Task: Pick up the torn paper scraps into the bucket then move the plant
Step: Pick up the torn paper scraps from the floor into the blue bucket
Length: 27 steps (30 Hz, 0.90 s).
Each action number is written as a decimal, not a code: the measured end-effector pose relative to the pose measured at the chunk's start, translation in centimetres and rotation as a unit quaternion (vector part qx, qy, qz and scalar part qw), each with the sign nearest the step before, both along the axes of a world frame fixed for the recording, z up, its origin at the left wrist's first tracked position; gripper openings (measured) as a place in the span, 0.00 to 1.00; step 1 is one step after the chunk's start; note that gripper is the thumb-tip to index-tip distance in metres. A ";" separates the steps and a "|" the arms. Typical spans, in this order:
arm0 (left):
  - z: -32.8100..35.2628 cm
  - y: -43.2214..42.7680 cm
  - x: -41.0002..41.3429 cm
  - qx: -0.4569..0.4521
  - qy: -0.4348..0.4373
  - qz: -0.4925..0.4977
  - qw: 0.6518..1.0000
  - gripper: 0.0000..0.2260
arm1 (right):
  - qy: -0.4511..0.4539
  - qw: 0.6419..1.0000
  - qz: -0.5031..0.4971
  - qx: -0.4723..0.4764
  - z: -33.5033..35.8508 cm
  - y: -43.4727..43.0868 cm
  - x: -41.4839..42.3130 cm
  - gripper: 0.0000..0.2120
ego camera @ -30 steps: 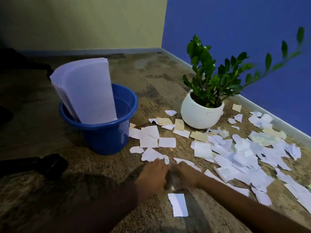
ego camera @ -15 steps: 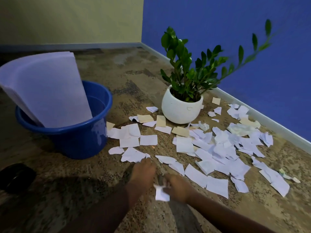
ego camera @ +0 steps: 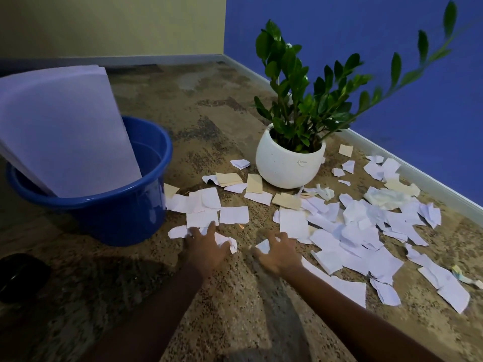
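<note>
I press the left hand on paper scraps, fingers spread. The right hand has spread fingers too, touching one scrap.

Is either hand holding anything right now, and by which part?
Nothing is lifted. The left hand lies spread on white torn paper scraps; the right hand claws over another scrap, grip unclear.

floor: speckled brown-tan, darker mottled patches far | yellow wall: far left, grey skirting at its foot | blue wall: right, meets the yellow at the far corner | baseboard: pale, along blue wall | large white sheets: left, stacked, tilted | black object: near left, rounded, unclear
</note>
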State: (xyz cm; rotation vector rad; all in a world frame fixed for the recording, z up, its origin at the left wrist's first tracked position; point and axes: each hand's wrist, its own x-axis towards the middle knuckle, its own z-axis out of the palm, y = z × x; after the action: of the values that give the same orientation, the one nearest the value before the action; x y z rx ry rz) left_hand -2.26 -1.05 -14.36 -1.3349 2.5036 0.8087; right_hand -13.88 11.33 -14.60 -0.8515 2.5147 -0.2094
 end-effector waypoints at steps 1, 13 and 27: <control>-0.1 0.0 -0.2 0.006 0.002 0.002 1.000 0.32 | -0.008 1.000 0.016 0.021 -0.2 -0.2 0.5 0.31; -0.4 1.6 -2.1 -0.134 -0.024 -0.138 0.981 0.18 | 0.045 0.994 0.103 0.009 0.0 1.4 -0.2 0.25; 7.3 -2.4 -2.4 -0.180 0.168 -0.145 0.958 0.16 | -0.102 0.957 -0.075 -0.259 7.4 -2.3 -0.6 0.11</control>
State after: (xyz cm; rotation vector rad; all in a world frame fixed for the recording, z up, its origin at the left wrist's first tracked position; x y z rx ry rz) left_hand -4.67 -3.44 -7.01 -0.9364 3.1402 0.5724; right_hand -14.50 9.00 -7.20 -0.7739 2.3545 -0.9900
